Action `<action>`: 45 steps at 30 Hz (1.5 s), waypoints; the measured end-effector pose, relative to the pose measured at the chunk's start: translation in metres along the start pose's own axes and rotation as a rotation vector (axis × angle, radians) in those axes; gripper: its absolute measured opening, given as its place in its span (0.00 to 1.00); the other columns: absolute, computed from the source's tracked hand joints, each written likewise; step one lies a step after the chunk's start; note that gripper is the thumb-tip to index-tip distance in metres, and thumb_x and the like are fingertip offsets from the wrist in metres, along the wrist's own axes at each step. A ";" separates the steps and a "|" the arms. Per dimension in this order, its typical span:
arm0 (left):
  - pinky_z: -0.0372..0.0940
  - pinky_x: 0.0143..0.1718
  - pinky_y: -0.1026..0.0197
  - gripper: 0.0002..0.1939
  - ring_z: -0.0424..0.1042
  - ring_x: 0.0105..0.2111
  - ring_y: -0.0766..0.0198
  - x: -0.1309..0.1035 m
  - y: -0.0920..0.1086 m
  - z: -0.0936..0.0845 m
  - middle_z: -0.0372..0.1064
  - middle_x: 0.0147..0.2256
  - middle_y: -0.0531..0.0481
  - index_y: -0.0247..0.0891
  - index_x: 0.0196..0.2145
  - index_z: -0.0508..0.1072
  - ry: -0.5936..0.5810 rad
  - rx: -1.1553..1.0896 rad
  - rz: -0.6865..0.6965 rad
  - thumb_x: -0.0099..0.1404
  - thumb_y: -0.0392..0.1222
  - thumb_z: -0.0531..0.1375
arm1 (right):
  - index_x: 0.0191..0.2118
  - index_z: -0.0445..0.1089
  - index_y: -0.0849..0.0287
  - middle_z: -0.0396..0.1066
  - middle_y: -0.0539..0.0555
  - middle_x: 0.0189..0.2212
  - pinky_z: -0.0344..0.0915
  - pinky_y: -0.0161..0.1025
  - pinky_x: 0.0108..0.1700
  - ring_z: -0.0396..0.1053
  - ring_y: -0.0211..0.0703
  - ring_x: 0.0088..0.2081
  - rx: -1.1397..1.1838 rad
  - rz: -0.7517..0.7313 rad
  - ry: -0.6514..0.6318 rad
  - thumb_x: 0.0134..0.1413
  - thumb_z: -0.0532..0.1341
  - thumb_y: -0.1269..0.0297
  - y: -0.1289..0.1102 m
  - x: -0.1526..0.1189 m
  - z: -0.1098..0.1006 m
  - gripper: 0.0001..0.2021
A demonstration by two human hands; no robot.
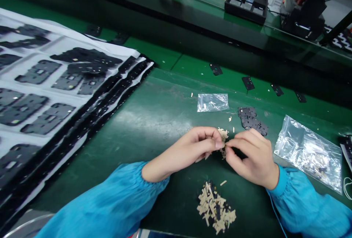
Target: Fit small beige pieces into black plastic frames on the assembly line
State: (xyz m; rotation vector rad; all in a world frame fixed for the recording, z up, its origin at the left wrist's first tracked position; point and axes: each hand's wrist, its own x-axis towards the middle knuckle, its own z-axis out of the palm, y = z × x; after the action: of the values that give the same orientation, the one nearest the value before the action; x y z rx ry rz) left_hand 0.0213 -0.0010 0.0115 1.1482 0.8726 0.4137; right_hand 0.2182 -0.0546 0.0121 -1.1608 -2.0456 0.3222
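Note:
My left hand (pixel 202 141) and my right hand (pixel 250 155) meet fingertip to fingertip over the green mat. Both are closed in a pinch, and whatever sits between the fingers is too small to name. Just behind and beneath the fingertips lies a small heap of beige scraps (pixel 223 134). Nearer to me is a larger pile of beige strips and dark bits (pixel 216 208). Several flat black plates (pixel 251 121) lie stacked beyond my right hand. A small clear plastic bag (pixel 212 102) lies flat past my left hand.
On the right, a larger clear bag (pixel 310 153) holds small pieces. White trays (pixel 52 95) of black plates are stacked at left. Several single black plates (pixel 248 83) lie along the green strip at the back. A black divided box (pixel 246 3) stands on the raised shelf.

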 end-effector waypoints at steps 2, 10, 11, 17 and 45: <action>0.54 0.21 0.66 0.09 0.58 0.19 0.70 0.000 -0.001 0.000 0.62 0.20 0.57 0.37 0.29 0.75 0.063 0.037 0.075 0.62 0.46 0.61 | 0.33 0.76 0.58 0.74 0.52 0.29 0.63 0.39 0.32 0.67 0.41 0.30 0.224 0.229 0.022 0.58 0.64 0.74 -0.002 0.003 0.001 0.05; 0.58 0.23 0.66 0.06 0.65 0.23 0.69 -0.006 -0.008 0.010 0.72 0.26 0.52 0.38 0.31 0.81 0.300 0.289 0.424 0.63 0.37 0.63 | 0.29 0.78 0.56 0.70 0.48 0.25 0.51 0.37 0.26 0.54 0.36 0.23 0.564 0.621 -0.010 0.53 0.65 0.69 -0.001 0.003 0.006 0.04; 0.58 0.23 0.66 0.06 0.64 0.23 0.69 -0.007 -0.008 0.010 0.72 0.25 0.52 0.38 0.30 0.81 0.311 0.313 0.445 0.63 0.36 0.63 | 0.29 0.78 0.56 0.70 0.48 0.25 0.50 0.37 0.26 0.55 0.36 0.24 0.553 0.620 -0.006 0.53 0.66 0.69 -0.001 0.003 0.006 0.04; 0.59 0.24 0.66 0.07 0.66 0.24 0.68 -0.007 -0.007 0.009 0.74 0.26 0.52 0.39 0.30 0.81 0.309 0.362 0.485 0.64 0.34 0.63 | 0.32 0.78 0.56 0.67 0.48 0.27 0.51 0.37 0.27 0.55 0.37 0.25 0.563 0.685 0.026 0.51 0.68 0.67 0.001 0.002 0.007 0.01; 0.54 0.60 0.37 0.31 0.58 0.62 0.24 0.321 0.083 0.125 0.66 0.57 0.25 0.30 0.40 0.78 0.332 0.942 0.219 0.45 0.56 0.76 | 0.26 0.72 0.58 0.67 0.48 0.26 0.52 0.34 0.24 0.55 0.34 0.22 0.608 0.724 0.171 0.46 0.66 0.73 0.022 -0.085 -0.058 0.04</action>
State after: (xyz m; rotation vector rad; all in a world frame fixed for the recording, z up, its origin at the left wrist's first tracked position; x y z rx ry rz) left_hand 0.3269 0.1753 -0.0182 2.0934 1.2937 0.3800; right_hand 0.2993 -0.1200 -0.0013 -1.4132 -1.1748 1.0663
